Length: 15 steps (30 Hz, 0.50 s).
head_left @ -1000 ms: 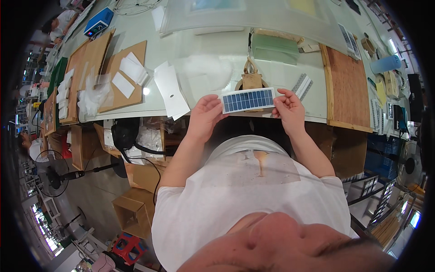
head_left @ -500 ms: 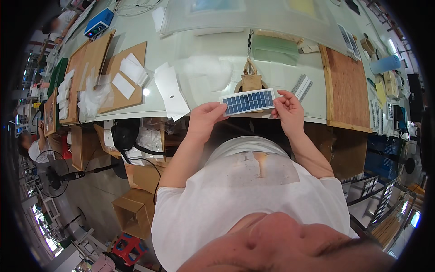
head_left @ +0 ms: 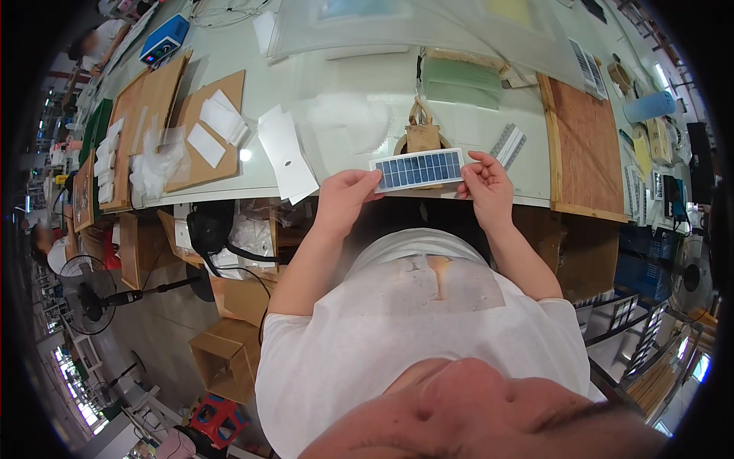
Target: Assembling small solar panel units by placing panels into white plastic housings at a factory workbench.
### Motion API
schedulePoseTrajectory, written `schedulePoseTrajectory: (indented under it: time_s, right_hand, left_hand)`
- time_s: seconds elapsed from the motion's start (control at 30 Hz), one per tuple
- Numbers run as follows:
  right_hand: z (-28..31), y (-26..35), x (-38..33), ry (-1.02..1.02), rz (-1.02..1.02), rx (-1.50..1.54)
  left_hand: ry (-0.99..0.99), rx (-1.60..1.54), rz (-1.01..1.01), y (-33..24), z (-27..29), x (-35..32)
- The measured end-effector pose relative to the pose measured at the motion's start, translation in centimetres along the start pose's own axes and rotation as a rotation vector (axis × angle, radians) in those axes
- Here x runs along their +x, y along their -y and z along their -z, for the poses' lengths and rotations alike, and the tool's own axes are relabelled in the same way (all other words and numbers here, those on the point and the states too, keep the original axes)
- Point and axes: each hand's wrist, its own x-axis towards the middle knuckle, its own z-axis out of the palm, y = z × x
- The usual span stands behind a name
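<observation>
A small solar panel (head_left: 419, 170), with blue cells and a white border, is held up between my hands at the table's near edge. My left hand (head_left: 348, 195) pinches its left end between thumb and fingers. At the opposite end, my right hand (head_left: 487, 186) grips the right edge, with the thumb in front and the index finger curled above. Behind the panel stands a brown block-like fixture (head_left: 424, 138) with a cord running away from it. White sheets (head_left: 286, 153) lie left of my left hand, and a grey ruler (head_left: 508, 145) is beyond my right hand.
Green sheets (head_left: 461, 84) are stacked farther back, under a hanging translucent sheet (head_left: 428, 30). A wooden board (head_left: 585, 145) lies at the right. Cardboard with white pieces (head_left: 205, 145) and a blue box (head_left: 165, 40) are at the left. A fan (head_left: 90, 301) stands below left.
The solar panel has tilted slightly, its left end a little higher and its surface turned. Both hands keep their hold on it.
</observation>
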Motion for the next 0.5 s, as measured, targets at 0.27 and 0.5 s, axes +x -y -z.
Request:
schedulePoseTrajectory:
  time_s: [0.27, 0.5]
  right_hand:
    - [0.01, -0.04, -0.07, -0.005, -0.004, -0.002]
    - [-0.03, 0.13, -0.04, -0.006, -0.004, 0.003]
  left_hand:
    - [-0.029, 0.007, -0.059, 0.39, 0.18, -0.11]
    - [0.071, -0.148, -0.040, 0.50, 0.44, -0.50]
